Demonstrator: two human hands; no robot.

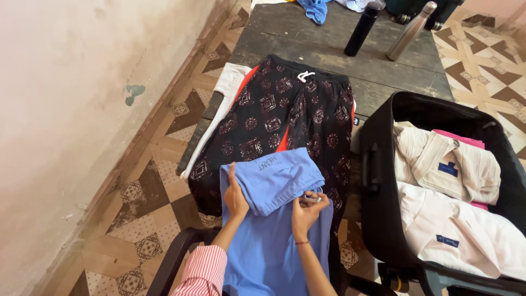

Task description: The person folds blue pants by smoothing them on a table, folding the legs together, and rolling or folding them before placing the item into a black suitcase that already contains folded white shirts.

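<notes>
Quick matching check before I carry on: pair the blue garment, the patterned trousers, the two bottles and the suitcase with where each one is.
1 blue garment
2 patterned trousers
3 bottles
4 suitcase

a far end of the table
b open at the right, shirts inside
c under both hands: left, right
d spread flat mid-table

Pairs: 1-c, 2-d, 3-a, 4-b
</notes>
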